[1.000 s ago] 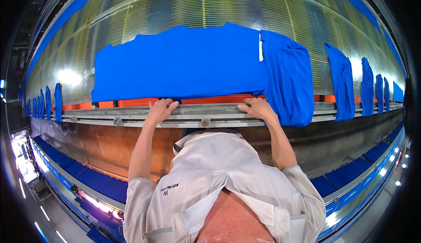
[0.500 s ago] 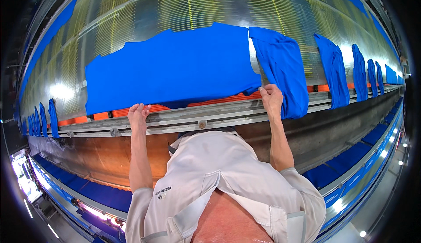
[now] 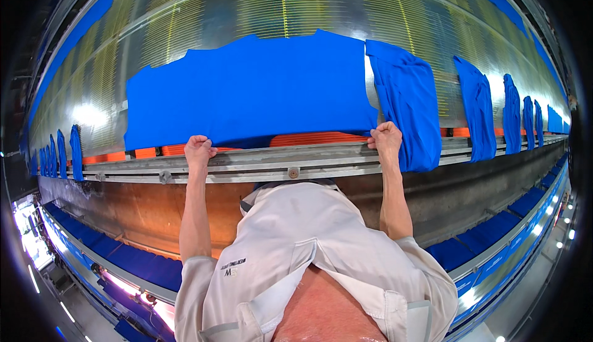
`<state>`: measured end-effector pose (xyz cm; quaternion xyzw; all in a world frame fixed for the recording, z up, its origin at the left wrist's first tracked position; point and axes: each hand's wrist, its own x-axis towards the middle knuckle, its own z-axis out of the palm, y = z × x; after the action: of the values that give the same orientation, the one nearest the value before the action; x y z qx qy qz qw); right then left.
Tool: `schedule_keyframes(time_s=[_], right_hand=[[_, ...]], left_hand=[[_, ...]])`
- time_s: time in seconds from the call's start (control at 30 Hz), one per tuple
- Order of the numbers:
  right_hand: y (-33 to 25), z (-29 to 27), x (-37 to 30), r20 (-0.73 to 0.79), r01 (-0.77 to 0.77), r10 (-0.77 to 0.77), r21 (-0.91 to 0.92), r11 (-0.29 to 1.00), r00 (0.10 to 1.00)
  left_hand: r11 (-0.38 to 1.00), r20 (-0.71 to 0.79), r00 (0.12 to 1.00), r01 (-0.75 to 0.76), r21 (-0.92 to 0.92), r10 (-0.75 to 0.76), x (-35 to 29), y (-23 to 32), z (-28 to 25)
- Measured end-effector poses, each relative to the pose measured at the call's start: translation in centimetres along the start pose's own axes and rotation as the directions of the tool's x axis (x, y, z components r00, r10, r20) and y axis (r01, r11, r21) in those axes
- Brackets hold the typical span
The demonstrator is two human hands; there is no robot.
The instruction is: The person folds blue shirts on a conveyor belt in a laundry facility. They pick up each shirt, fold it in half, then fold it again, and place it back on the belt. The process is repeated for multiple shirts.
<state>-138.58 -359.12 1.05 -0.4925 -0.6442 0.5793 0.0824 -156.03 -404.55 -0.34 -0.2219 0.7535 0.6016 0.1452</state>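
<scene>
Two bare hands work at the near edge of one flat blue cloth. The flat blue cloth [image 3: 253, 88] lies spread over one table [image 3: 216, 8], whose top is covered with fine yellow lines; its near edge reaches toward the front of the table, between the two hands. The left hand [image 3: 199, 150] is closed, its fingers curled and the thumb set against them, pinching the near edge toward the cloth's left end. The right hand [image 3: 386, 139] is likewise closed, pinching the near right corner. Both forearms extend from the person's lower body side, roughly parallel. One bunched blue cloth [image 3: 407, 107] lies just beside the right end, a narrow pale gap separating the upper parts of the two. Farther right, four narrow folded cloths [image 3: 474, 110] hang at the table's front in a row; on the far left stand at least four more narrow cloths [image 3: 76, 153], the remotest too small to count. One orange strip [image 3: 315, 138] shows below the cloth's near edge. In front of it runs one metal rail [image 3: 247, 168], carrying three visible round knobs [image 3: 293, 173]. The person wears one light grey shirt [image 3: 272, 224].
</scene>
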Motion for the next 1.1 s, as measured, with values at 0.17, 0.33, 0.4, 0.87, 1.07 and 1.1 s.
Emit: schedule_keyframes(time_s=[0.17, 0.33, 0.4, 0.87, 1.07, 1.1], right_hand=[[-0.7, -0.7, -0.4, -0.030, 0.103, -0.113, -0.242, 0.965, 0.993], [0.1, -0.6, -0.4, -0.009, 0.249, -0.281, -0.435, 0.866, 0.960], [-0.1, -0.5, -0.9, -0.011, 0.263, -0.315, -0.519, 0.813, 0.949], [-1.9, -1.8, -7.0, -0.052, 0.443, -0.487, -0.339, 0.830, 0.872], [-1.6, -8.5, -3.5, -0.310, 0.464, -0.602, -0.418, 0.781, 0.736], [-1.2, -9.9, -2.2, -0.309, 0.442, -0.601, -0.453, 0.774, 0.737]], left_hand=[[0.914, -0.051, 0.972, -0.197, 0.354, 0.229, 0.3, -0.7, -0.9], [0.727, -0.142, 0.878, -0.276, 0.629, 0.457, -2.2, 0.1, 1.0], [0.738, -0.150, 0.863, -0.308, 0.601, 0.482, -2.5, -0.4, 1.0], [0.665, -0.199, 0.740, -0.410, 0.624, 0.643, -3.4, -0.4, 1.0], [0.867, -0.099, 0.872, -0.452, 0.208, 0.479, -8.8, 2.0, 8.1], [0.890, -0.028, 0.893, -0.443, 0.108, 0.448, -9.7, 2.2, 9.9]])
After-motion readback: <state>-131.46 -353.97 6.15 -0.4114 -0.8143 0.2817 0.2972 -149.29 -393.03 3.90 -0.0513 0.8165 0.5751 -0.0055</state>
